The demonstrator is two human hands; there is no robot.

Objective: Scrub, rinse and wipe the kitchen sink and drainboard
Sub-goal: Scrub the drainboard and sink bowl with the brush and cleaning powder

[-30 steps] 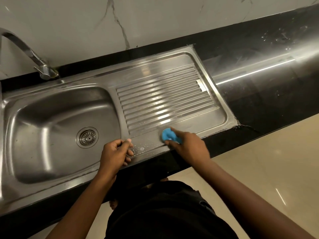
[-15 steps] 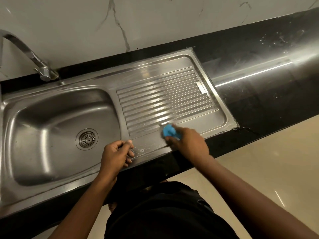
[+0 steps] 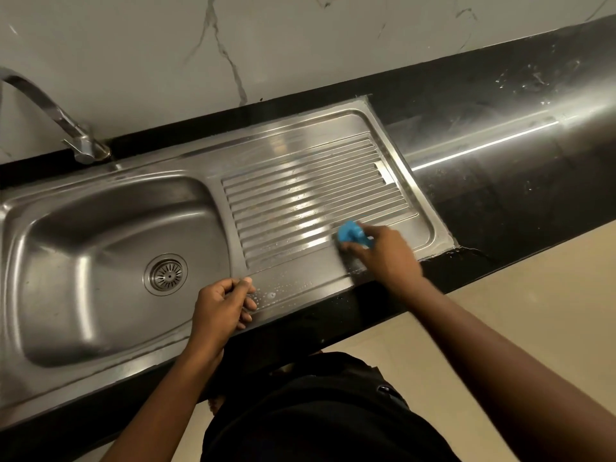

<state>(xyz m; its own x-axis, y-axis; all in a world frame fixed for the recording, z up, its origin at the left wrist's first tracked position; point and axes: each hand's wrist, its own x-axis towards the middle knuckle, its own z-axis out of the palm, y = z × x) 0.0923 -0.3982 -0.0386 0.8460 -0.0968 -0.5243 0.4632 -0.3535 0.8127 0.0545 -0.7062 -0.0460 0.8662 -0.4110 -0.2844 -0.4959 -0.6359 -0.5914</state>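
Nearest is the person's dark clothing, between the two forearms. The left hand rests on the front rim of the steel unit, where the sink meets the drainboard; its fingers are curled in, the thumb lies against the forefinger, and nothing shows inside it. Just to the right of this hand, small drops of water lie on the flat front strip. The right hand is farther right and a little farther away, on the near right part of the drainboard, and its fingers grip a blue scrubber that is pressed on the nearest ribs. To the left of the left hand, in the bottom of the sink, is the round drain strainer. Beyond the right hand the black counter runs on to the right with a long bright reflection. Far beyond the left hand the faucet stands at the back, before a white marble wall.
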